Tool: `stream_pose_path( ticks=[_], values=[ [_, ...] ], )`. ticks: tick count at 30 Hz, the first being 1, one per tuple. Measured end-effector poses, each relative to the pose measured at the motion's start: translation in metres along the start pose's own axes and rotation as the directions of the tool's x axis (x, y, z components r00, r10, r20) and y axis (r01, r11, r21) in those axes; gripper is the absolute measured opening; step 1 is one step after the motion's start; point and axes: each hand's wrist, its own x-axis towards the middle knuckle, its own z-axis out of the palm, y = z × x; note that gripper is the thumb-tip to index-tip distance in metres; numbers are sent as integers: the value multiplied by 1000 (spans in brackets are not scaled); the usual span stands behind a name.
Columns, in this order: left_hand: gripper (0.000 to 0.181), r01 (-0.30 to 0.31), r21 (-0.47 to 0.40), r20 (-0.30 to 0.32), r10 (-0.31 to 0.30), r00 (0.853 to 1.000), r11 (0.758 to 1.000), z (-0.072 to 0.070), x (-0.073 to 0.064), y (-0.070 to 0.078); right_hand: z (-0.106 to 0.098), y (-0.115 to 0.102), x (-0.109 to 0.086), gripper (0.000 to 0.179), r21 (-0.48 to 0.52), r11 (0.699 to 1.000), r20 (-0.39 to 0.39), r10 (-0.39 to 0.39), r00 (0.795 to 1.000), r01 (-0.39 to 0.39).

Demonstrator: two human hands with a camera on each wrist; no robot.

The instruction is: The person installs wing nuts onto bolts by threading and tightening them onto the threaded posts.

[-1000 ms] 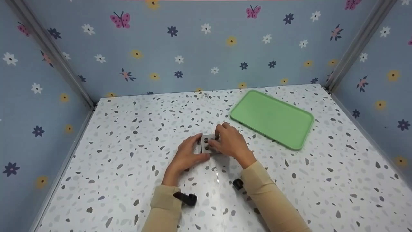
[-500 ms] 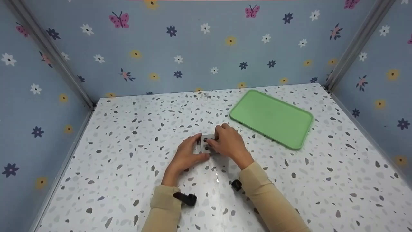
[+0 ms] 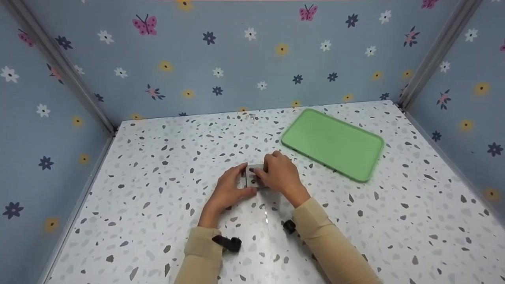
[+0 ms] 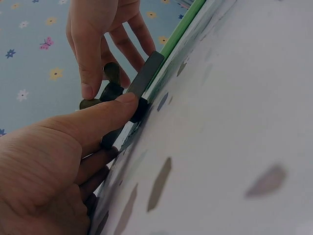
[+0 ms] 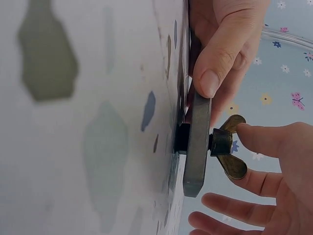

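1 plate (image 5: 198,152) between | left hand (image 3: 229,187) gripping its edges | right hand (image 3: 282,173) pinching wing nut (image 5: 223,142)

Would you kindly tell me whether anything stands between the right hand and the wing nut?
Nothing visible does: the right hand touches the wing nut directly, and the left hand holds the grey plate at one end, apart from the nut.

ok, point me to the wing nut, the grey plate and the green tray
Wing nut (image 5: 222,142): right wrist view, on the hub between its wings.
Grey plate (image 5: 198,147): right wrist view, on its long side facing the camera.
Green tray (image 3: 334,144): head view, on its bare floor.
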Motion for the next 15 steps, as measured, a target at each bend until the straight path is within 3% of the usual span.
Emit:
stream_pose_path(
  ticks=[15],
  values=[
    [92,-15,1,-2,15,1000,1000,0,-1,3,-3,0,0,32,-1,1000,17,-9,1000,9]
  ],
)
